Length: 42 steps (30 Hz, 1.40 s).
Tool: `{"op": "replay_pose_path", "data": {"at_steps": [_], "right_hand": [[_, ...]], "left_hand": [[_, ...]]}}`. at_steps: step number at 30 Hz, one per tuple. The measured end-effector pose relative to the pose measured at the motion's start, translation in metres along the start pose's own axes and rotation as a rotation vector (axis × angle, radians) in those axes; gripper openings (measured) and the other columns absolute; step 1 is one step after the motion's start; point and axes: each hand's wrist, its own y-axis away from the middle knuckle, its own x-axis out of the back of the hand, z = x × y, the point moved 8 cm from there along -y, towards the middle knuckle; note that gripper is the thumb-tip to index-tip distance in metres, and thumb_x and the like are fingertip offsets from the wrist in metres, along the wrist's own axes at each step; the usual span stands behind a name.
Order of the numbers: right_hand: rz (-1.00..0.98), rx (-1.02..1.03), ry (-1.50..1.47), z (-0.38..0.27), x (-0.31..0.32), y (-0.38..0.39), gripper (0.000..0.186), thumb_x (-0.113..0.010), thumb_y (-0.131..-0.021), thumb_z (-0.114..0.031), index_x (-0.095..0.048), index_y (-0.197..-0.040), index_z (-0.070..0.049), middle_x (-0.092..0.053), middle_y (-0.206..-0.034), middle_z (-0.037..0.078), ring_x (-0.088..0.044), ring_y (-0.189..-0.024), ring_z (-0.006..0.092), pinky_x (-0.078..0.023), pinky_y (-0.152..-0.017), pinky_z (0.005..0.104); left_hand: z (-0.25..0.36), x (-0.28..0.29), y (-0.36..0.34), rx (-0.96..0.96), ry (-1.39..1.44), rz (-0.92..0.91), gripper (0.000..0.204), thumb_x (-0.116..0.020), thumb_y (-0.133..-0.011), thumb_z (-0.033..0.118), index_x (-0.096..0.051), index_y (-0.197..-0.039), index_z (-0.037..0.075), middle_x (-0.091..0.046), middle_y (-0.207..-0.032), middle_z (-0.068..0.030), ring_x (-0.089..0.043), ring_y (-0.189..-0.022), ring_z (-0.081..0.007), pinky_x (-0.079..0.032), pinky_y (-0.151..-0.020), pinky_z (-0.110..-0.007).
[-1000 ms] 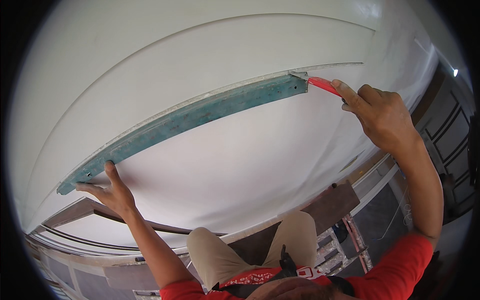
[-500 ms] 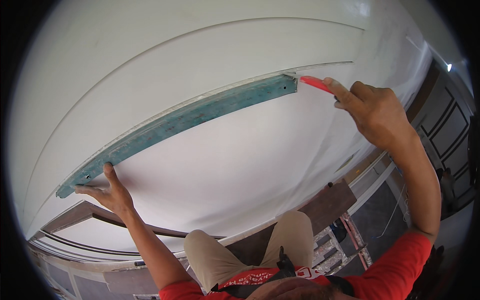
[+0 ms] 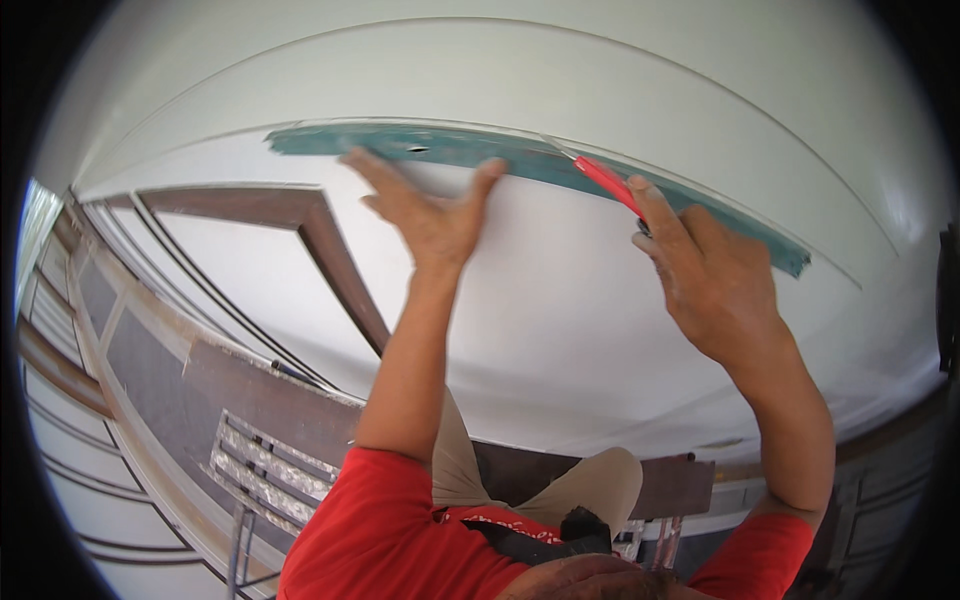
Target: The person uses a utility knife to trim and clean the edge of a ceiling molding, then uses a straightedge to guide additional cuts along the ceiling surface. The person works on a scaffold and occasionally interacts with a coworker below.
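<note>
A long green straightedge (image 3: 460, 148) lies against the white wall panel, its upper edge along a thin line. My left hand (image 3: 435, 225) is open, thumb and fingers spread wide at the straightedge's lower edge near a small hole; those fingertips are slightly blurred. My right hand (image 3: 715, 280) is closed round a red-handled cutter knife (image 3: 605, 182), index finger stretched along the handle. The knife's thin blade points up and left, its tip at the upper edge about midway along the straightedge.
Brown trim (image 3: 325, 245) frames a white panel at left. Below me are a dark plank (image 3: 230, 385) and a paint-spattered metal step (image 3: 270, 470). Another dark board (image 3: 680, 487) lies beside my knee. A curved groove crosses the white surface above the straightedge.
The view has swung left. My right hand has brought the knife from the straightedge's right end to about its middle. My left hand is still by the hole, fingers spread.
</note>
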Motion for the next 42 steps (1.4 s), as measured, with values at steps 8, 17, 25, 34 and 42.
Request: {"op": "replay_pose_path", "data": {"at_steps": [8, 17, 25, 34, 42], "right_hand": [[0.049, 0.195, -0.022, -0.088, -0.043, -0.119, 0.055, -0.073, -0.092, -0.024, -0.058, -0.140, -0.003, -0.063, -0.078, 0.009, -0.068, -0.062, 0.0211, -0.051, -0.049, 0.0331], [-0.170, 0.180, 0.009, -0.142, -0.087, -0.203, 0.060, -0.076, -0.089, -0.027, -0.056, -0.138, 0.002, -0.067, -0.083, 0.015, -0.070, -0.062, 0.0248, -0.055, -0.051, 0.0359], [-0.121, 0.240, 0.001, -0.146, -0.088, -0.213, 0.061, -0.077, -0.089, -0.025, -0.056, -0.138, 0.003, -0.067, -0.081, 0.015, -0.070, -0.061, 0.0254, -0.056, -0.053, 0.0369], [-0.245, 0.186, 0.110, -0.146, -0.082, -0.209, 0.058, -0.072, -0.088, -0.016, -0.054, -0.140, 0.003, -0.068, -0.080, 0.014, -0.071, -0.062, 0.0257, -0.058, -0.054, 0.0364], [-0.356, 0.149, 0.235, -0.113, -0.055, -0.160, 0.065, -0.072, -0.088, -0.011, -0.050, -0.149, -0.005, -0.064, -0.080, 0.011, -0.067, -0.061, 0.0238, -0.053, -0.053, 0.0364]], "left_hand": [[0.005, 0.000, 0.001, 0.039, 0.162, -0.012, 0.130, -0.080, -0.082, 0.050, 0.003, -0.160, -0.013, 0.002, -0.165, -0.0419, 0.009, -0.157, -0.0503, 0.007, -0.122, -0.066], [0.009, -0.001, 0.000, 0.074, 0.189, -0.128, 0.125, -0.076, -0.086, 0.050, 0.003, -0.160, -0.012, 0.002, -0.165, -0.0430, 0.009, -0.156, -0.0534, 0.009, -0.119, -0.069], [0.009, -0.004, -0.002, 0.074, 0.179, -0.150, 0.126, -0.077, -0.085, 0.049, 0.004, -0.160, -0.012, 0.002, -0.164, -0.0437, 0.009, -0.156, -0.0547, 0.010, -0.118, -0.070], [0.010, -0.013, -0.002, 0.059, 0.157, -0.173, 0.126, -0.078, -0.085, 0.049, 0.004, -0.160, -0.012, 0.002, -0.163, -0.0446, 0.009, -0.155, -0.0561, 0.012, -0.117, -0.072], [0.008, -0.004, -0.001, 0.044, 0.180, -0.083, 0.130, -0.081, -0.082, 0.048, 0.004, -0.160, -0.012, 0.002, -0.162, -0.0455, 0.010, -0.154, -0.0573, 0.013, -0.116, -0.072]]}}
